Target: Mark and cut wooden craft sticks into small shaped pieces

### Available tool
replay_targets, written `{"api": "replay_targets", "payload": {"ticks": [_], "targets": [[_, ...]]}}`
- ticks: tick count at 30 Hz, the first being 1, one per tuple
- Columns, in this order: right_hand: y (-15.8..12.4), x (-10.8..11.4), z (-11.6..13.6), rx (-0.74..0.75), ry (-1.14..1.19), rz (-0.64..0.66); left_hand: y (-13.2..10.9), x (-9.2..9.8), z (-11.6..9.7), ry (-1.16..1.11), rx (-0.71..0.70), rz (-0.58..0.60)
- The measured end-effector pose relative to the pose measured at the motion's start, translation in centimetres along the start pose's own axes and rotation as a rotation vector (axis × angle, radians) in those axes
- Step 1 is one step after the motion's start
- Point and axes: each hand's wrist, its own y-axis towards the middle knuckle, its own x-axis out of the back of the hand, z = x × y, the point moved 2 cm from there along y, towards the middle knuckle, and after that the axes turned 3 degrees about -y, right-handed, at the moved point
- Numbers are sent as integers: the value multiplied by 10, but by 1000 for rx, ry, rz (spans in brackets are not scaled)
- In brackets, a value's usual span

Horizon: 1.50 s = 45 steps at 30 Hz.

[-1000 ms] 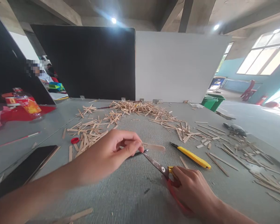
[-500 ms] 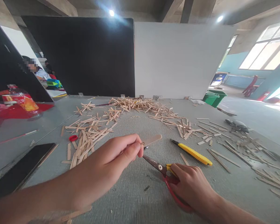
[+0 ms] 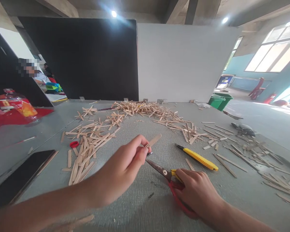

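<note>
My left hand [image 3: 125, 164] pinches a flat wooden stick [image 3: 154, 140] between thumb and fingers, its free end tilted up and away from me. My right hand [image 3: 197, 193] grips red-handled scissors [image 3: 170, 180] by the loops. The blades point left toward the stick, and their tip lies just below my left fingertips. Both hands hover over the grey table [image 3: 145, 206].
A yellow utility knife [image 3: 198, 158] lies right of the scissors. Heaps of wooden sticks [image 3: 91, 138] spread across the table's middle and back, with offcuts at the right [image 3: 244, 151]. A black phone [image 3: 19, 177] lies at left, beside a red cap [image 3: 74, 144]. A person sits far left.
The stick in my left hand has swung from lying nearly level to pointing up and away. The scissors have stayed by its near end.
</note>
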Motion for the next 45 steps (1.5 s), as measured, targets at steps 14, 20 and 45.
{"api": "replay_targets", "payload": {"ticks": [14, 20, 45], "targets": [[6, 1, -16, -225, -179, 108, 20, -50, 73, -349, 42, 33], [6, 2, -17, -237, -194, 144, 19, -54, 79, -333, -16, 6], [7, 60, -40, 13, 371, 266, 15, -53, 77, -370, -34, -13]]}}
